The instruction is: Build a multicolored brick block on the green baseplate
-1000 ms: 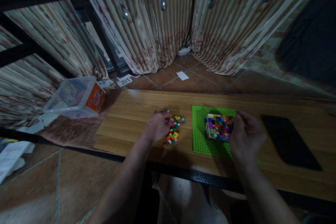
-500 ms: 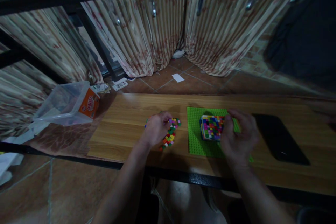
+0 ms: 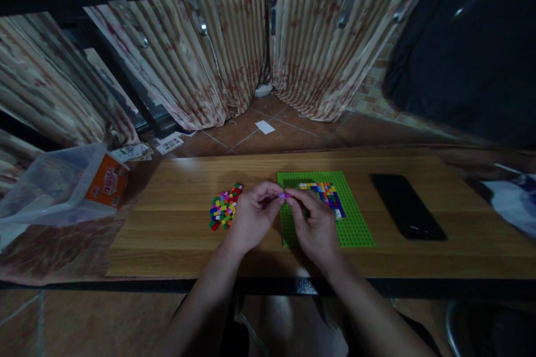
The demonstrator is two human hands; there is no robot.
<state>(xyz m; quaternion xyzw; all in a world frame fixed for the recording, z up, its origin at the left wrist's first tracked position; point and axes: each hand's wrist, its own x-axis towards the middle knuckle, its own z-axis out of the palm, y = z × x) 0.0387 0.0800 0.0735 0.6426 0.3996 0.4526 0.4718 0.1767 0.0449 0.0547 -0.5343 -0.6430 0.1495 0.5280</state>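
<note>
Fingertips of both hands meet at a small purple toy brick (image 3: 285,196) above the left edge of a green studded baseplate (image 3: 355,228). My left hand (image 3: 253,215) pinches it from the left, and my right hand (image 3: 314,226) pinches it from the right. Whether it is one brick or two pressed together I cannot tell. Behind my right hand, a block built of multicoloured bricks (image 3: 329,192) stands on the baseplate, partly hidden. A pile of loose coloured bricks (image 3: 221,207) lies on the wooden table just left of my left hand, which covers part of it.
A black phone-like slab (image 3: 408,206) lies on the table (image 3: 167,223) right of the baseplate. Beyond the table's left end stands a clear plastic bin (image 3: 54,184) with an orange label. A white paper (image 3: 265,126) lies on the tiled floor, before striped curtains (image 3: 234,56).
My left hand has come away from the loose bricks and my right hand has left the built block. Both now meet at the purple brick. The camera view has shifted right.
</note>
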